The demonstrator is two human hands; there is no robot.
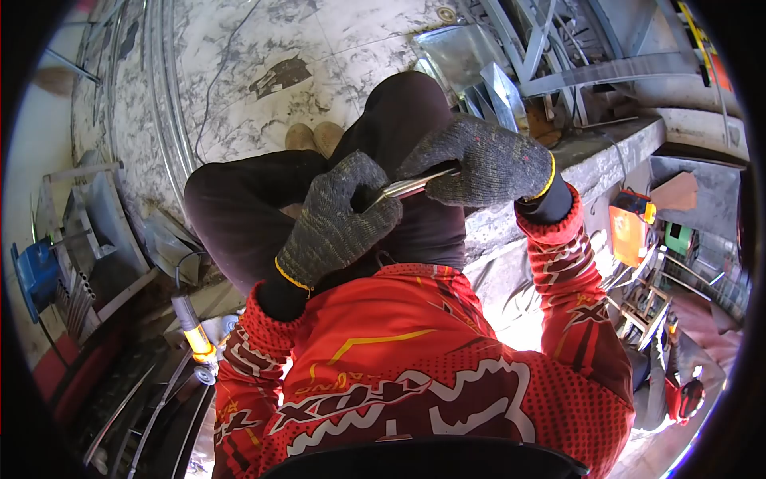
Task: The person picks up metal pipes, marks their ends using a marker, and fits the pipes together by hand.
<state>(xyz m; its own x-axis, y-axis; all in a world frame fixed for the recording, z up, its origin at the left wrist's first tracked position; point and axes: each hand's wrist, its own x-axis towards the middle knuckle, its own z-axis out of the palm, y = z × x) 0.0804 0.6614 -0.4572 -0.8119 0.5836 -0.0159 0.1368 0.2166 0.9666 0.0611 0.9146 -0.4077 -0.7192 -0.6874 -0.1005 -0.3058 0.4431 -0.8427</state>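
A short, slim piece of shiny metal (411,185) spans the gap between my two hands above my lap. Its exact kind I cannot make out, since both ends disappear into the gloves. My left hand (339,219), in a dark grey knitted glove with a yellow cuff edge, has its fingers closed around the left end. On the other end, my right hand (487,164), gloved alike, pinches the metal between thumb and fingers. Dark trousers (251,203) and bent knees lie just beyond and below the hands.
An angle grinder (194,335) with a yellow band stands at the lower left. Sheet-metal pieces (463,60) and a steel frame (606,76) are at upper right. An orange machine (629,231) sits at right, with another person (686,399) below it. Long metal bars (163,96) lie on the floor.
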